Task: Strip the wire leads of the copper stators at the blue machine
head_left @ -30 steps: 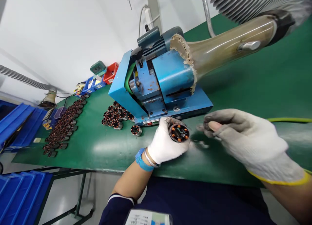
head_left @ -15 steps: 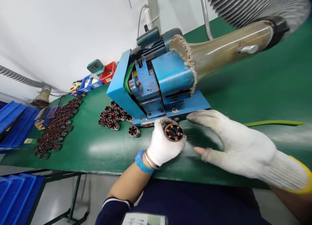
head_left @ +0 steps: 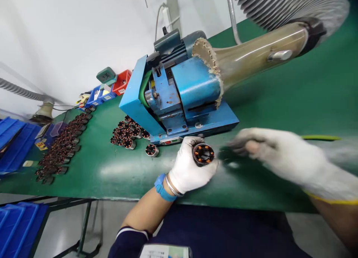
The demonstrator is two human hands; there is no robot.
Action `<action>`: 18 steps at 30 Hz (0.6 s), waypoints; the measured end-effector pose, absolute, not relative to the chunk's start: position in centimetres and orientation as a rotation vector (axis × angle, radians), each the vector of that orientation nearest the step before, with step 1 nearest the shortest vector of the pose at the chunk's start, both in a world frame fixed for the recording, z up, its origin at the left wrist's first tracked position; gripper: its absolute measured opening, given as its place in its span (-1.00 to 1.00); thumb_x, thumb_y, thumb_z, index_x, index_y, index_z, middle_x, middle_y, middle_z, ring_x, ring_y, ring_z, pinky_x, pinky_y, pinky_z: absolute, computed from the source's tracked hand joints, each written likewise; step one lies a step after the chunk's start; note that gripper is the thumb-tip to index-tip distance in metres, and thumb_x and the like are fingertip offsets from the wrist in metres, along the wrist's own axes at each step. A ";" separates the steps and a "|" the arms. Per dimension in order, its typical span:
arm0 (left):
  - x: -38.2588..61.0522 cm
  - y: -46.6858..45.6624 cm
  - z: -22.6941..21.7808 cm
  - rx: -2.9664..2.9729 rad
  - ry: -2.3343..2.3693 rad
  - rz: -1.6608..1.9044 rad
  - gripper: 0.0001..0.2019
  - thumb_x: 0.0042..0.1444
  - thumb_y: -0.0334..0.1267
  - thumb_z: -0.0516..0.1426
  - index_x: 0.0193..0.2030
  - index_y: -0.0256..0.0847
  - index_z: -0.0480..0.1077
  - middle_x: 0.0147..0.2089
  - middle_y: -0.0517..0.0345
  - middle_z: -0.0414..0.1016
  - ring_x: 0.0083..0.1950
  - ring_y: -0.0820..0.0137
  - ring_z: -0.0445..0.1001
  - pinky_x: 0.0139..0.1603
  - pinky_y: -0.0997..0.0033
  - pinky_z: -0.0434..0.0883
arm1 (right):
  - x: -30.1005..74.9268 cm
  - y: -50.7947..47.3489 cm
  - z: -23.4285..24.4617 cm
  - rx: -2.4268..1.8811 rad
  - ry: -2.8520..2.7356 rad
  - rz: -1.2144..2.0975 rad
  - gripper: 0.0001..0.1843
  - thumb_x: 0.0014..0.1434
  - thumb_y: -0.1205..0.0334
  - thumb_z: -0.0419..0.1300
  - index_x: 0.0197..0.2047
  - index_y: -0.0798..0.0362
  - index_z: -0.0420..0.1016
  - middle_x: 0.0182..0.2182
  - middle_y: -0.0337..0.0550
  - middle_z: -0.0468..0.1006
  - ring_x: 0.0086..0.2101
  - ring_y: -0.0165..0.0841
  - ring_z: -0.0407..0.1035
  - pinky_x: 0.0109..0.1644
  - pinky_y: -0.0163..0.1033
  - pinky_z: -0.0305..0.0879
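Observation:
My left hand (head_left: 188,168), in a white glove, is closed around a motor stator (head_left: 203,154) with orange copper windings. The stator's round open end faces up toward me, just in front of the blue belt machine (head_left: 195,88). To its right, over the green table, is my gloved right hand (head_left: 282,159), blurred by motion. Its fingers are drawn together, with the bare thumb tip against them; whatever they may hold is too smeared to make out. A single stator (head_left: 151,150) stands on the table left of my left hand.
A cluster of stators (head_left: 128,133) stands beside the machine, and a long pile of them (head_left: 64,144) lies farther left. A suction pipe (head_left: 260,53) rises at the right of the machine. Red (head_left: 122,82) and blue bins (head_left: 107,96) line the wall. A yellow-green strip (head_left: 321,138) lies at right.
My right hand has gone from spread fingers to fingers drawn together and moved a little right. My left hand still holds the stator, which has tilted slightly. The view has shifted a little.

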State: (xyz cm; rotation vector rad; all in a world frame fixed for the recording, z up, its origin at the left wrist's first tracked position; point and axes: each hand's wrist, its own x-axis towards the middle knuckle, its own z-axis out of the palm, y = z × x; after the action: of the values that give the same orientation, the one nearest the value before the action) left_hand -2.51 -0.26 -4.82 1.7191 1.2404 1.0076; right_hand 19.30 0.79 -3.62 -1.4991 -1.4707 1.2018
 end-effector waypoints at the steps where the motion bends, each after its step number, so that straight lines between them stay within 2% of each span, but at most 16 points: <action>1: -2.5 -0.3 -4.6 1.721 1.214 0.981 -0.50 -0.02 -0.26 0.33 0.03 -0.13 0.24 -0.01 0.02 0.45 -0.03 0.21 0.53 0.07 0.07 0.53 | 18.9 0.9 -3.5 -1.456 -1.603 1.281 -0.37 0.06 -0.46 0.27 -0.35 0.00 0.61 -0.42 -0.02 0.65 -0.44 -0.14 0.51 -0.41 -0.08 0.45; 4: -2.4 -0.6 -4.2 1.694 1.202 0.919 -0.51 -0.04 -0.26 0.36 -0.01 -0.11 0.24 -0.06 0.09 0.42 -0.07 0.26 0.50 0.03 0.14 0.51 | 18.1 1.6 -3.3 -1.326 -1.617 1.371 -0.42 0.14 -0.38 0.27 -0.45 0.02 0.55 -0.50 -0.07 0.59 -0.47 -0.22 0.44 -0.41 -0.15 0.37; 8: -1.6 -0.5 -4.1 1.527 1.352 0.986 -0.51 -0.08 -0.26 0.40 -0.06 -0.10 0.28 -0.13 0.15 0.45 -0.16 0.31 0.47 0.01 0.14 0.49 | 18.1 2.2 -3.3 -1.345 -0.963 1.213 -0.60 -0.05 -0.14 0.46 -0.45 -0.01 0.49 -0.49 -0.10 0.58 -0.46 -0.29 0.46 -0.38 -0.20 0.43; 11: -0.5 -0.1 -4.3 1.319 1.382 1.070 -0.47 -0.04 -0.25 0.40 0.04 -0.11 0.30 -0.08 0.09 0.53 -0.09 0.25 0.55 0.12 0.05 0.51 | 16.9 1.5 -3.5 -1.351 -0.908 1.214 -0.58 -0.22 0.01 0.53 -0.30 -0.03 0.57 -0.36 -0.06 0.66 -0.39 -0.21 0.54 -0.39 -0.17 0.50; 13: 0.2 0.2 -4.4 1.235 1.278 1.155 -0.42 0.01 -0.26 0.39 0.15 -0.11 0.28 0.06 -0.01 0.56 0.06 0.19 0.59 0.24 0.00 0.50 | 15.4 0.9 -3.6 -1.252 -1.008 1.311 -0.40 -0.27 0.09 0.55 -0.10 -0.04 0.58 -0.17 0.00 0.70 -0.22 -0.08 0.61 -0.30 -0.09 0.60; 15: 0.8 0.6 -4.4 1.172 1.149 1.232 -0.38 0.03 -0.24 0.39 0.21 -0.10 0.28 0.17 -0.07 0.55 0.18 0.14 0.59 0.31 0.00 0.50 | 14.0 0.7 -3.5 -1.182 -1.047 1.310 -0.39 -0.19 0.08 0.52 -0.02 -0.04 0.56 -0.10 0.02 0.69 -0.13 -0.03 0.63 -0.16 -0.01 0.65; 18: 1.3 1.3 -4.0 1.101 1.090 1.300 -0.36 -0.01 -0.15 0.45 0.18 -0.10 0.32 0.15 -0.07 0.60 0.13 0.13 0.64 0.27 0.01 0.57 | 13.2 1.3 -2.9 -1.203 -1.109 1.198 -0.49 -0.07 0.11 0.47 -0.01 -0.03 0.57 -0.12 0.00 0.71 -0.17 -0.04 0.64 -0.06 0.04 0.66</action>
State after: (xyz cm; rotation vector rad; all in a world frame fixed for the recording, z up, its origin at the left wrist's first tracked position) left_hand 1.31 1.27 -4.02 1.1006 1.0905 1.2997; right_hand 13.21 1.30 -2.89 -1.2035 -1.1091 1.1980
